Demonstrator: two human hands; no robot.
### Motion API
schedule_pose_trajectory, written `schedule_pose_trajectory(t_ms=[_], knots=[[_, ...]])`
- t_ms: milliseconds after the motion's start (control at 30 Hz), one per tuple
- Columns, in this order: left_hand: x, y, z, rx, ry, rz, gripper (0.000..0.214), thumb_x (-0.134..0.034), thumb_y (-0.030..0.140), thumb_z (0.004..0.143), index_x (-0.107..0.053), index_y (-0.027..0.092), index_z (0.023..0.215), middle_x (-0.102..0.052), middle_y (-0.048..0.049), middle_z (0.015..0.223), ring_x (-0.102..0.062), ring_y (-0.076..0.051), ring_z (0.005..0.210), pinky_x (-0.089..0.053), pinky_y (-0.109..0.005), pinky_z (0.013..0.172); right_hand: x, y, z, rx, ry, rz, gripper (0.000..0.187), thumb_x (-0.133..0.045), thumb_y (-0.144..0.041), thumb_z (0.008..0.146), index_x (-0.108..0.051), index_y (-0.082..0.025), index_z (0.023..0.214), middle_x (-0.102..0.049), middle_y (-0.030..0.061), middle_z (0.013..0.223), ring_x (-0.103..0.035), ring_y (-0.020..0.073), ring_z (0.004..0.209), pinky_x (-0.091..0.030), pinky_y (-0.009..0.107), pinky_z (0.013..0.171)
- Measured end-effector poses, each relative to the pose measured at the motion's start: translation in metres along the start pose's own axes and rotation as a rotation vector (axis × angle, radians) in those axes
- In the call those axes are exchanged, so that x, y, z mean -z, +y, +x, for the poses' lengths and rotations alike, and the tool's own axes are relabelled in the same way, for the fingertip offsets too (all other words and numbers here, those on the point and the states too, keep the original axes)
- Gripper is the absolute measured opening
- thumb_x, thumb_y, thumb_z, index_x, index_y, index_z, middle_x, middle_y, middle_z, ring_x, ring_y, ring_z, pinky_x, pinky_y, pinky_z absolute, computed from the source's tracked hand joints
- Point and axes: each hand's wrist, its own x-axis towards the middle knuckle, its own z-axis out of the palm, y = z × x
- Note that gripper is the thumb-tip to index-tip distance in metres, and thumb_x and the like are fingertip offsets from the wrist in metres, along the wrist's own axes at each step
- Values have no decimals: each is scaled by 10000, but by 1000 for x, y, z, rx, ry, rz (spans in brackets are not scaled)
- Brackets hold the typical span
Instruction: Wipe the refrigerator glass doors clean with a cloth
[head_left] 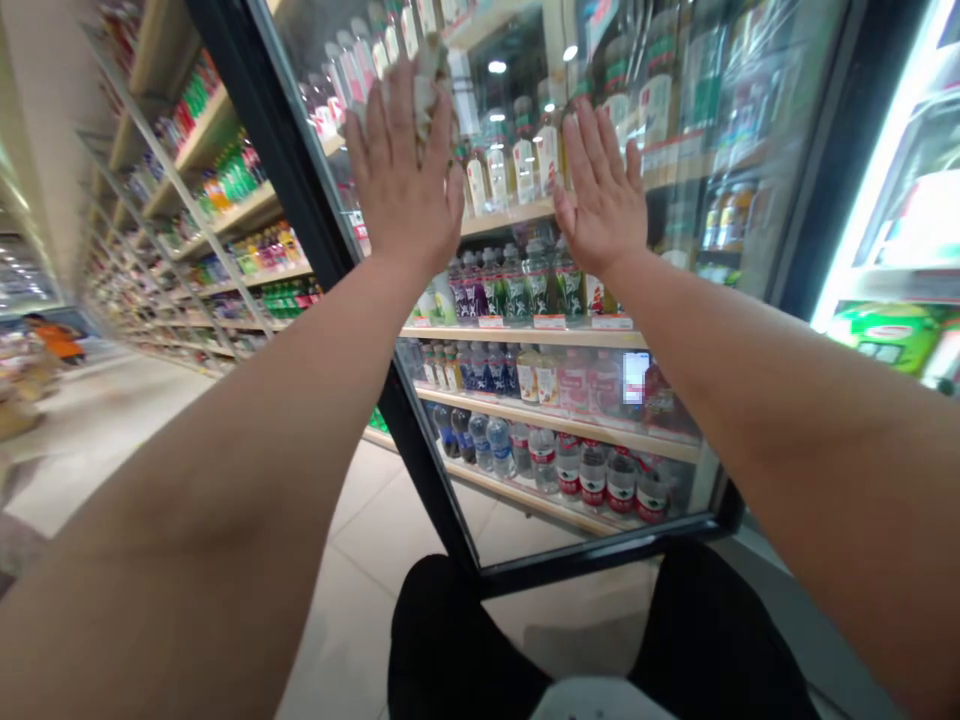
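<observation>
A glass door (480, 290) with a black frame stands swung open in front of me. My left hand (405, 170) lies against the upper part of the pane, its fingers stretched out and slightly spread. Behind those fingers shows a crumpled whitish, mottled piece that looks like a cloth (433, 85); most of it is hidden by the hand. To the right, my right hand (604, 190) is also flat at the glass, fingers extended, with nothing visible in it.
Through the pane, shelves hold several rows of bottled drinks (592, 475). A lit fridge interior (911, 230) is at the right. Long store shelves (240, 210) run along the left over a pale tiled floor (364, 490). A person in orange (56, 338) is far left. My knees flank the door's bottom edge.
</observation>
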Motion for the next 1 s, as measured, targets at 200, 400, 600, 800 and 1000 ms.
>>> schedule_pose_trajectory(t_ms=[200, 400, 600, 800, 1000], knots=[[4, 14, 6, -328, -293, -56, 663, -259, 592, 1023, -206, 494, 1676, -127, 297, 1678, 24, -177, 1631, 26, -503, 1348, 0, 0, 0, 12, 4, -22, 699, -141, -481, 1050, -219, -195, 1683, -179, -11, 1763, -142, 201, 1640, -95, 472, 1352], [7, -7, 13, 32, 10, -15, 680, -293, 434, 1057, -235, 233, 1703, -9, 94, 1761, -37, -288, 1613, 23, -617, 1312, 7, -1, -4, 14, -25, -31, 687, -112, -505, 1041, -151, -301, 1696, -123, -83, 1765, -79, 137, 1645, -90, 445, 1362], [4, -16, 4, -651, -392, -72, 542, -303, 448, 1069, -411, 442, 1600, -116, 219, 1719, -34, -172, 1631, 6, -532, 1353, 15, -7, -6, -21, -65, -15, 725, -78, -505, 1016, -160, -252, 1691, -86, -91, 1761, -56, 121, 1645, -81, 468, 1366], [6, -26, 14, -132, -24, -40, 602, -301, 348, 1088, -269, 262, 1683, 3, 139, 1756, -46, -251, 1605, 14, -590, 1324, 11, -6, -4, -54, -69, 8, 727, -50, -516, 989, -141, -325, 1685, -25, -171, 1745, -13, 77, 1638, -16, 410, 1364], [3, -25, 2, -622, -394, -56, 570, -326, 440, 1052, -414, 345, 1608, -116, 178, 1734, -21, -204, 1624, 46, -561, 1336, 9, -3, -4, -33, -51, 2, 797, 26, -578, 956, -173, -324, 1684, -71, -189, 1741, -43, 132, 1646, -22, 381, 1359]])
